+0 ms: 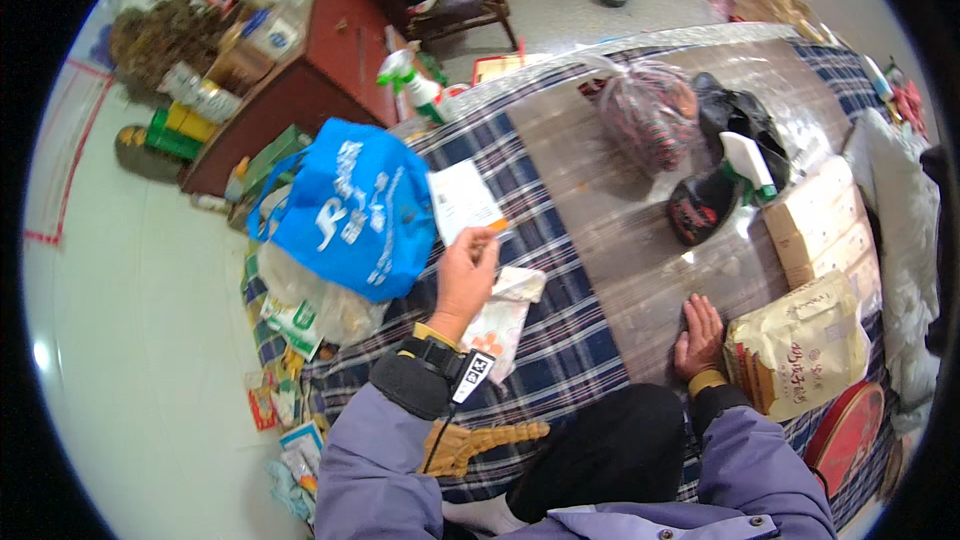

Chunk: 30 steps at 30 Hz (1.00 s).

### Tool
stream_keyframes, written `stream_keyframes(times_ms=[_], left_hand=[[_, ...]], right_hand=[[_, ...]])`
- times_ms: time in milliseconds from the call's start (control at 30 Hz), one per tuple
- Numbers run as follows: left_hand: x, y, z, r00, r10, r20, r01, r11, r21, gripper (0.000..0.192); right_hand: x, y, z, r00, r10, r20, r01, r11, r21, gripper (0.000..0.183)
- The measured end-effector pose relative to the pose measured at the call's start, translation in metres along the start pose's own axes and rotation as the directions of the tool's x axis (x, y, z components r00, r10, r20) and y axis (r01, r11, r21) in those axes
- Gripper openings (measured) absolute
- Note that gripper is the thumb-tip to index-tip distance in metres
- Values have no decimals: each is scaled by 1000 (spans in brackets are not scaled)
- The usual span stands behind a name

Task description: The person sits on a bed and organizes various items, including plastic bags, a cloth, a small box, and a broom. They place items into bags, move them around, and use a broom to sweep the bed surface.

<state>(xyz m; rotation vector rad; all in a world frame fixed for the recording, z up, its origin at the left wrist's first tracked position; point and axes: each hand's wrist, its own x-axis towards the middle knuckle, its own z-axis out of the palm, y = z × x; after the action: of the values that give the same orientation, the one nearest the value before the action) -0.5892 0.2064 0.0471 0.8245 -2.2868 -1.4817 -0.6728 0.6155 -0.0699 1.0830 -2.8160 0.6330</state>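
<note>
My left hand [466,281] pinches the lower edge of a white printed paper [461,199] that has an orange corner. The paper lies against the right side of a blue fabric bag [352,202] that bears white writing. Under my left wrist, a white floral cloth item [501,319] rests on the dark plaid bedcover [559,300], partly hidden by the hand. My right hand [699,339] is palm down on a brown glossy mat [637,285], holding nothing, with its thumb apart. Just right of it stands a tan paper package [802,349] bearing writing.
On the mat are a tied clear plastic bag [649,116], a black item [701,206], a white-and-green spray head [748,165] and wrapped tissue packs [817,221]. Another spray bottle [412,86] stands by a red cabinet [330,52]. A light-brown wooden object [487,442] lies near my knee.
</note>
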Motion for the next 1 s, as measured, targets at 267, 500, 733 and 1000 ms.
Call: stream_keyframes(times_ms=[267,500,733,1000], left_hand=[[18,-14,-205,598,485,-638,134,724,676,75],[12,-45,-206,787,-194,-586,15,955,-296,52],[-109,55,-221,558,139,-818,-320,946,-57,40],[-288,12,-147,767,1,-641,-2,1000,0,42]], right_hand=[[0,-1,3,1000,-26,8,27,999,-36,58],[-1,-2,5,1000,3,17,-2,999,-52,58],[-2,1,7,1000,4,29,-2,999,-41,59],[-2,1,9,995,-81,-52,78,995,-60,56]])
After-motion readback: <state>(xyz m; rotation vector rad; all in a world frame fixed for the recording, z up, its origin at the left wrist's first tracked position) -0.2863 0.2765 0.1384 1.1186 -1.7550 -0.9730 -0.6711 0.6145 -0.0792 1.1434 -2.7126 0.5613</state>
